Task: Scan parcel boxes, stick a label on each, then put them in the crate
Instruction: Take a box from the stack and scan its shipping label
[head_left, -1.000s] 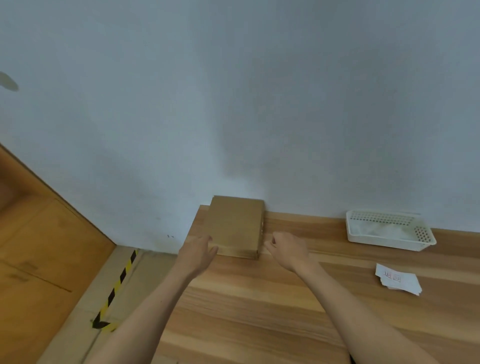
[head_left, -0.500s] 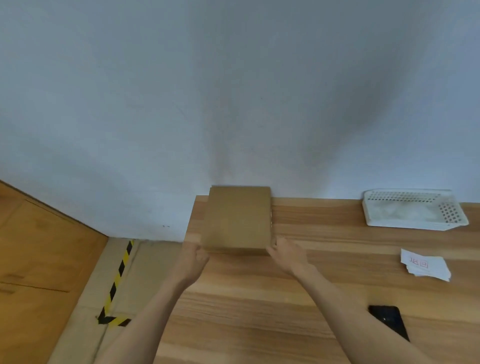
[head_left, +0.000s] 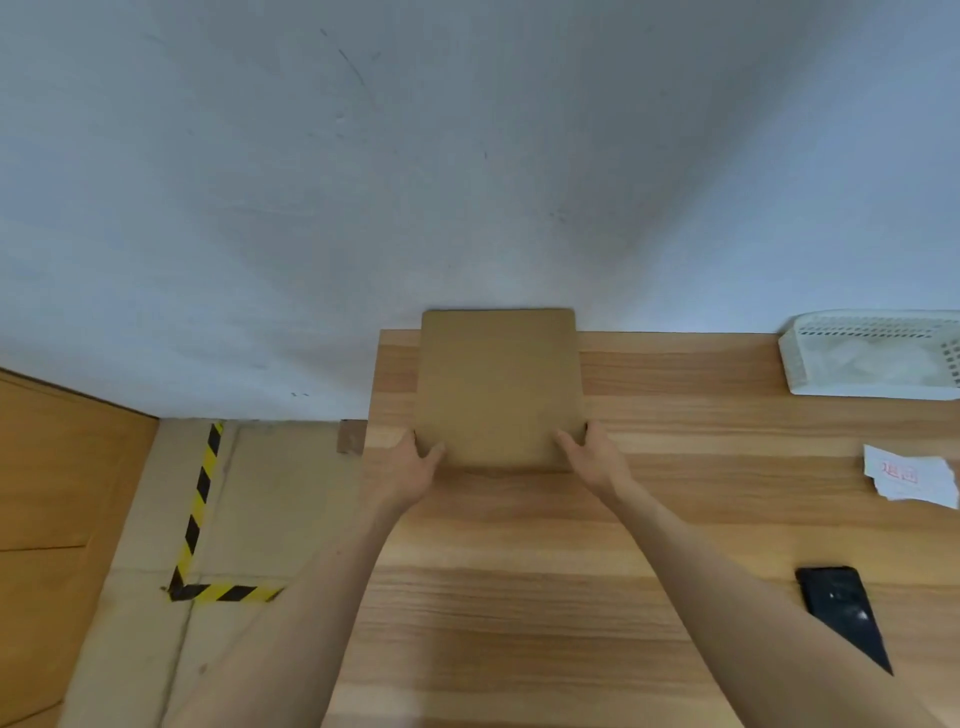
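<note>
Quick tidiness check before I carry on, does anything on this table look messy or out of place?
Only the labels: a loose, uneven pile near the right edge, outside the basket. The box sits square, gripped by both hands.

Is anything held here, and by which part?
Yes. Both hands grip the brown cardboard parcel box at its near corners: left hand at the near-left corner, right hand at the near-right.

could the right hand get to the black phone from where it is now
Probably yes. The right hand grips the cardboard box along with the left hand, so it must let go first. The phone lies to its right on bare table, with nothing between them.
</note>
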